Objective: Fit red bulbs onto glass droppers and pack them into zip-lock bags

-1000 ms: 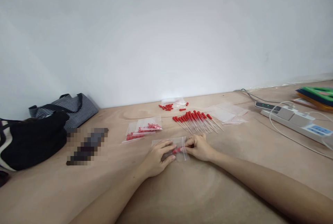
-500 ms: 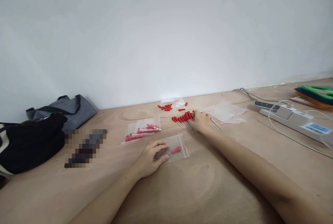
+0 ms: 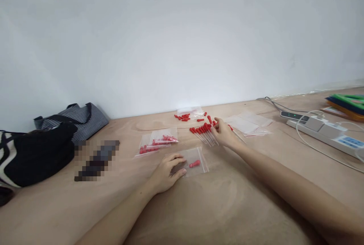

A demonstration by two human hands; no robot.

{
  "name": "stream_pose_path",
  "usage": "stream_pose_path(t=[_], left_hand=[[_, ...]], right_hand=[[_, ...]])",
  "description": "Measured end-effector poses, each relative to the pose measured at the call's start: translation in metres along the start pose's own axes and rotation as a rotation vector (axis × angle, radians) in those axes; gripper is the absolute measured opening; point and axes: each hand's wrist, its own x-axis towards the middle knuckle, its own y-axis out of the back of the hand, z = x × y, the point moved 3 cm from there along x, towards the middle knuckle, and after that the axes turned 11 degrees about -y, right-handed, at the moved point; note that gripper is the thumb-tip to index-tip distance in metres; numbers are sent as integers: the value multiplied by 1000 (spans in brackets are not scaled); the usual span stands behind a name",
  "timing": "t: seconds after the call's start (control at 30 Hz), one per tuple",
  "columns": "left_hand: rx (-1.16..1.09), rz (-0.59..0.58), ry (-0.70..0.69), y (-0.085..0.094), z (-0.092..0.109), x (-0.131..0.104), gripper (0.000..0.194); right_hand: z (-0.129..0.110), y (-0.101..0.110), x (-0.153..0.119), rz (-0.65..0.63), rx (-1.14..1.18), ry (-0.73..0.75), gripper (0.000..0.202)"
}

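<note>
My left hand (image 3: 169, 172) lies with fingers apart on a clear zip bag (image 3: 201, 164) on the table. Inside that bag is one dropper with a red rubber bulb (image 3: 195, 164). Over a row of glass droppers with red bulbs (image 3: 200, 129), my right hand (image 3: 224, 133) pinches one dropper (image 3: 209, 120), its bulb standing above the rest. The fingers and the neighbouring droppers partly hide its glass tube. Left of the row, filled zip bags with red-bulbed droppers (image 3: 159, 141) overlap one another.
Loose red bulbs (image 3: 184, 117) lie near the wall beside a clear bag (image 3: 190, 111). Flat zip bags (image 3: 250, 123) are at right, then a power strip (image 3: 327, 135) with cables and a coloured stack (image 3: 347, 104). A striped bag (image 3: 91, 121), a black bag (image 3: 36, 157) and a blurred dark object (image 3: 98, 161) are at left.
My right hand has lifted one dropper's bulb above the row and turned slightly. My left hand stays on the zip bag. The whole view has shifted a little.
</note>
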Motion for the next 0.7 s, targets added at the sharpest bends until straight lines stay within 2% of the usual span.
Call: stream_pose_path(t=[0.13,0.23,0.43,0.57,0.7], left_hand=[[-6,1,-12,0,2,2,26],[7,-10,-17,0,3,3,27],[19,-31,-19,1,6,2,28],[14,-27,11,2,5,1,37],[-16,-26,18,1,5,2,41]], right_hand=[[13,-1,-32,-209,406,56,61],[21,-9,-48,-237,600,-1,59],[22,-20,-50,-164,713,-139,49],[20,-25,-54,-204,799,-175,40],[16,-30,-63,-261,831,-145,40]])
